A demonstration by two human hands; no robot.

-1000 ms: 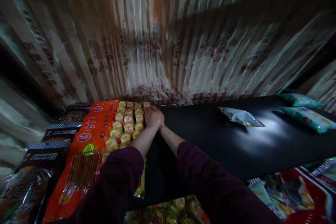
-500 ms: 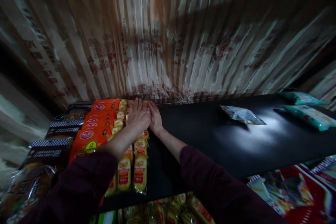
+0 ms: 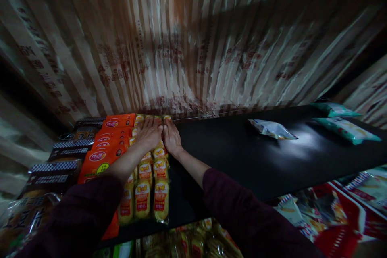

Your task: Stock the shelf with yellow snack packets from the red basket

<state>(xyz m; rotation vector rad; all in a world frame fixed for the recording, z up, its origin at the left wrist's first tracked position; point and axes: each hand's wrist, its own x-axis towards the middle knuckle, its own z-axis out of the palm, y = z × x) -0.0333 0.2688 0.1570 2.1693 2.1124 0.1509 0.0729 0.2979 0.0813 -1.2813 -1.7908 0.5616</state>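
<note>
Rows of small yellow snack packs point(image 3: 142, 199) with red and orange labels lie on the black shelf point(image 3: 211, 149). My left hand point(image 3: 149, 133) rests flat on the tops of the packs toward the back, its fingers stretched out. Close against it, my right hand point(image 3: 171, 137) lies along the right edge of the same rows, with fingers extended toward the back. Both palms press on the packs without wrapping round one. Some packs are hidden under the hands and the left forearm.
Orange snack bags point(image 3: 99, 155) and dark bread packages point(image 3: 63, 169) stand in rows on the left. A silver packet point(image 3: 272, 130) and green-and-white bags point(image 3: 347, 129) lie to the right. Striped, wrinkled sheeting point(image 3: 187, 48) hangs behind. Below are more yellow packs point(image 3: 193, 240) and a red box point(image 3: 347, 219).
Both hands have slid slightly left and nearer over the yellow packs, uncovering a few at the back. The view has shifted a little.
</note>
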